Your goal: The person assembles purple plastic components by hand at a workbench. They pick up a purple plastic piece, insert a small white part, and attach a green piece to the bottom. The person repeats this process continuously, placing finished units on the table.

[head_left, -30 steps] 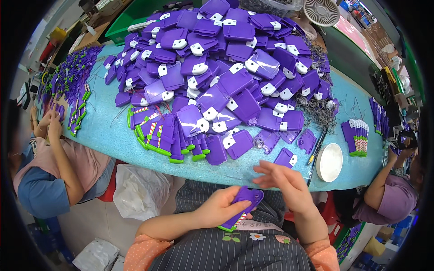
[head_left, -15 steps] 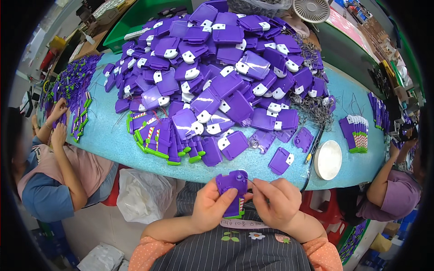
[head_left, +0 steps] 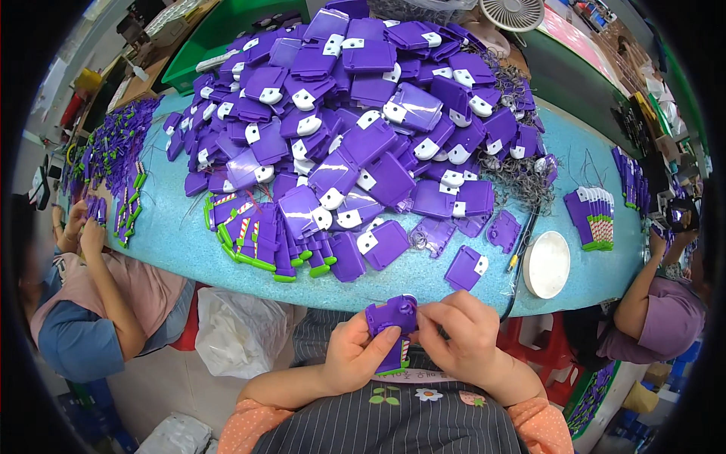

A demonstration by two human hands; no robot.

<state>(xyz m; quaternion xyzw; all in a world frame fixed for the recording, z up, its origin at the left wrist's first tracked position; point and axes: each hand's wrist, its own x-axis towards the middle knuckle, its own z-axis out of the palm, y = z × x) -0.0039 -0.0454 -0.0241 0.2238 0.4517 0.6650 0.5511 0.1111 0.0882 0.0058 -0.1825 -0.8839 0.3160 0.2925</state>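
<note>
My left hand (head_left: 354, 354) is closed on a purple plastic part (head_left: 389, 318), its thumb pressed across the face. A round boss shows at the part's upper right. A red-and-white striped strip and a green edge show at its lower end. My right hand (head_left: 461, 333) is pinched at the part's right edge; whatever lies between its fingertips is too small to make out. Beyond both hands, a small purple piece with a white corner (head_left: 465, 268) lies on the table (head_left: 393, 291). Several purple pieces with green ends (head_left: 253, 234) lie to the left of it.
A large heap of purple-and-white pieces (head_left: 363, 136) covers the table's middle. Tangled grey strands (head_left: 522, 178) edge it on the right, near a white dish (head_left: 546, 265) and a fanned stack of striped pieces (head_left: 594, 219). People sit left (head_left: 113, 318) and right (head_left: 658, 318).
My right fingers have closed in on the part's edge; the thin dark strand visible at their tips before is now hidden. The part has shifted slightly and the view has tilted a little.
</note>
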